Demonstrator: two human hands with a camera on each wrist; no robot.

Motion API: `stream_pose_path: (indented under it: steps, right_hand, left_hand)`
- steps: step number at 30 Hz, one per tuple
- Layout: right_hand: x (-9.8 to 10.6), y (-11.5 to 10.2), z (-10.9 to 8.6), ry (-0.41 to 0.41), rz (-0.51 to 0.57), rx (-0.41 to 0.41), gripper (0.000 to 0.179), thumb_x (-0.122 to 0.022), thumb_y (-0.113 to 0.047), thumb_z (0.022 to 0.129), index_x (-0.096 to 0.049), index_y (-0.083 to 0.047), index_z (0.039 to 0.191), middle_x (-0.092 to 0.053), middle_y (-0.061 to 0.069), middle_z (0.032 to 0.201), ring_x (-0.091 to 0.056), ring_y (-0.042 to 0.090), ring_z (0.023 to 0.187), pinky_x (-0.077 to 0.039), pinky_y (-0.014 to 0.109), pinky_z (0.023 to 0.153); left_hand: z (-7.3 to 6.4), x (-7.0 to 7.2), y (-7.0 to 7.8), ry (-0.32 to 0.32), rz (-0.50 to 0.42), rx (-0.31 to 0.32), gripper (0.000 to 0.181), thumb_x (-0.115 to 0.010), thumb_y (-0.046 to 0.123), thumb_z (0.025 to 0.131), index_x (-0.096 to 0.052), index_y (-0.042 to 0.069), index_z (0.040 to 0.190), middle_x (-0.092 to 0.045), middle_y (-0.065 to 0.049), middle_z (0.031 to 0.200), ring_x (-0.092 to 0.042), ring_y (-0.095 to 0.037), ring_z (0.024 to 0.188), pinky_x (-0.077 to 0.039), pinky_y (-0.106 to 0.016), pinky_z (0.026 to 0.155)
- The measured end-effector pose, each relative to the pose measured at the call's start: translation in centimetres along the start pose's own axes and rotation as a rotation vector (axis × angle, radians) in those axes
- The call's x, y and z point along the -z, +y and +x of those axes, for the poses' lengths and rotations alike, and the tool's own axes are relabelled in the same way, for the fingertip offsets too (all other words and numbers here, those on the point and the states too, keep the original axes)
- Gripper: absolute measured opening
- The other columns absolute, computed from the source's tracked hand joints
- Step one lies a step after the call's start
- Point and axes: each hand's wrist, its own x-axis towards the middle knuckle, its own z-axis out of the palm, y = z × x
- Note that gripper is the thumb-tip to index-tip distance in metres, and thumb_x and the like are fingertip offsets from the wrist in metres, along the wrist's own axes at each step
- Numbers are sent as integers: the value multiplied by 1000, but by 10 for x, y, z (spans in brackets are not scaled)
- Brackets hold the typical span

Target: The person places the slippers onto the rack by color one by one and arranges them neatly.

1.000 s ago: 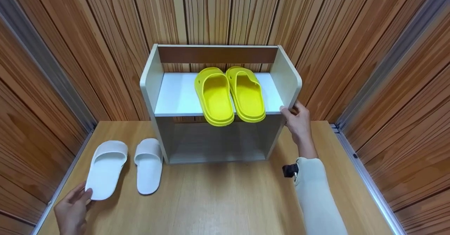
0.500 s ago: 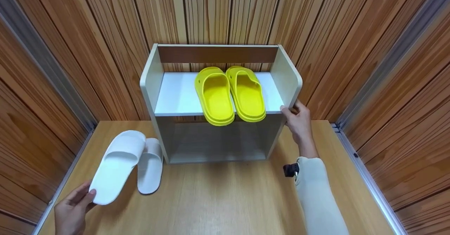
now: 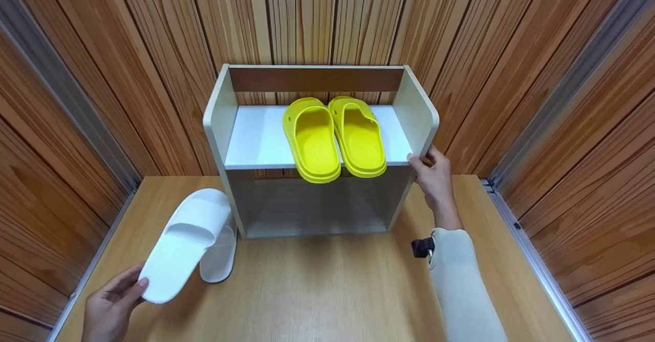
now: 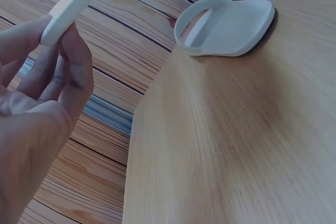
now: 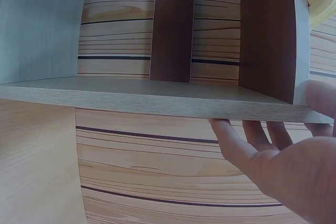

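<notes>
My left hand (image 3: 113,303) pinches the heel end of a white slipper (image 3: 176,255) between thumb and fingers. The slipper is raised at a slant, its toe pointing up and right. In the left wrist view its mate, a second white slipper (image 4: 231,30), lies on the floor; from the head it is partly covered by the held one. Two yellow slippers (image 3: 314,142) sit side by side on the upper board of a small shoe rack (image 3: 256,137), heels over the front edge. My right hand (image 3: 435,178) grips the rack's right side panel (image 5: 157,100), thumb at the upper board's front corner, fingers along the outside.
The rack's lower compartment (image 3: 317,209) opens toward me. Wood-patterned walls (image 3: 307,19) stand behind and on both sides, with metal rails (image 3: 532,260) along the floor edges. Wooden floor (image 3: 317,291) stretches in front of the rack.
My left hand has lifted the white slipper and carried it rightward, so it now overlaps its mate in the head view. My right hand has stayed on the rack.
</notes>
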Motion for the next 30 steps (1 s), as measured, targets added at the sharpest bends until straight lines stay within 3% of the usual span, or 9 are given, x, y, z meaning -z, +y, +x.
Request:
stream_pose_path:
  steps: [6,15,19,22,26,30]
  right_hand:
    - [0,2,2,5,6,-21,64,-60,-20,103,-31,-15,160,-37,13,158,-43,37,138,-38,56,109]
    - [0,-1,0,4,1,-17,63,-60,-21,103,-32,-13,159,-37,14,157,-44,37,137,-40,54,109]
    - [0,0,-1,2,3,11,62,-59,-18,103,-33,-11,158,-38,16,157,-44,39,137,-39,58,108]
    - [0,1,-1,0,9,22,62,-59,-17,103,-33,-11,158,-38,16,157,-44,39,137,-37,61,108]
    - [0,0,-1,1,10,0,63,-60,-19,103,-33,-13,159,-37,14,158,-43,38,137,-38,58,109]
    - [0,-1,0,2,8,-9,62,-59,-18,103,-33,-12,159,-37,15,158,-43,38,137,-39,57,109]
  left_hand:
    - [-4,3,2,1,-41,28,33,-73,-5,89,-72,5,121,-76,4,104,-72,-9,95,-60,-30,74]
    - [-10,12,-1,-56,-150,-28,32,-66,-14,91,-75,4,116,-77,-2,104,-72,-11,95,-60,-29,71]
    - [-11,12,-4,-111,-195,-76,34,-61,-19,91,-76,3,113,-76,-5,104,-73,-14,94,-60,-30,71]
    - [-12,9,-5,-144,-177,-97,34,-60,-20,91,-74,0,115,-76,-6,105,-73,-16,94,-60,-31,71]
    - [-13,5,-3,-138,-105,-62,31,-64,-14,92,-74,1,117,-76,-3,105,-72,-14,94,-60,-30,71]
    - [-12,1,-3,-140,-91,-60,30,-64,-14,92,-74,1,116,-76,-3,104,-72,-14,93,-60,-30,71]
